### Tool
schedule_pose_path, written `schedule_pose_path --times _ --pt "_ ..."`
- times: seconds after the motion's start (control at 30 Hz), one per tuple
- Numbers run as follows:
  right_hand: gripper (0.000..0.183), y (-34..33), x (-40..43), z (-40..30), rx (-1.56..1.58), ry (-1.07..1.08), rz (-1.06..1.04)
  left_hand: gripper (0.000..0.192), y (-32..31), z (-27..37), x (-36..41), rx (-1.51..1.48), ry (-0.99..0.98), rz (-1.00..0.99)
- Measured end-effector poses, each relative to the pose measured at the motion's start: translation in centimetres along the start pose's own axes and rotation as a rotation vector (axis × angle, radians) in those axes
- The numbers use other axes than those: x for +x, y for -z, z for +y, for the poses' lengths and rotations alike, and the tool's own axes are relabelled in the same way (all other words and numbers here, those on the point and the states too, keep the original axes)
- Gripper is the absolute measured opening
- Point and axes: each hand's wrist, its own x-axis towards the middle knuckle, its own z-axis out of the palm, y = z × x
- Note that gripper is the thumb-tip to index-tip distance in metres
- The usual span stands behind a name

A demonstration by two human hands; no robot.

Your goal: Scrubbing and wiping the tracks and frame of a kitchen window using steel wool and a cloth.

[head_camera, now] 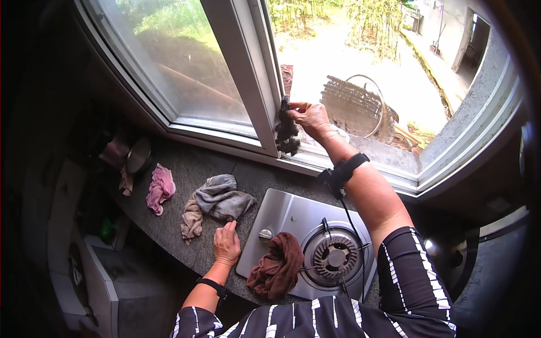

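At the edge of the sliding window's frame (264, 101), my right hand (310, 119) pinches a dark, ragged clump (287, 131). The clump hangs down towards the window track; its material is hard to tell. My left hand (227, 245) rests on the grey stone countertop (169, 228), its fingertips at the lower edge of a crumpled grey cloth (222, 196). Beside that cloth lies a beige cloth (192, 219). A bunched brown cloth (277, 266) lies on the steel gas stove (274, 211), left of its burner (336, 256).
A pink cloth (160, 189) lies farther left, near a metal pot (114, 154) and a round lid (138, 155). A black cable (357, 236) hangs from my right forearm strap across the stove. Outside the open window stands a woven basket (355, 105).
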Motion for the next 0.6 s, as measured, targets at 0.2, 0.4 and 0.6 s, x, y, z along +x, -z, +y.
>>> schedule_pose_path --times 0.2,0.4,0.6 --pt "0.013 2.9 4.4 -7.4 0.15 0.332 0.404 0.052 0.2 0.1 0.0 0.008 -0.008 0.022" --pt "0.031 1.7 6.4 -8.7 0.305 0.4 0.27 0.051 0.3 0.0 -0.1 0.012 -0.009 0.007" --pt "0.038 1.4 7.5 -7.8 0.159 0.445 0.209 0.051 -0.1 -0.3 -0.1 0.022 -0.004 -0.005"
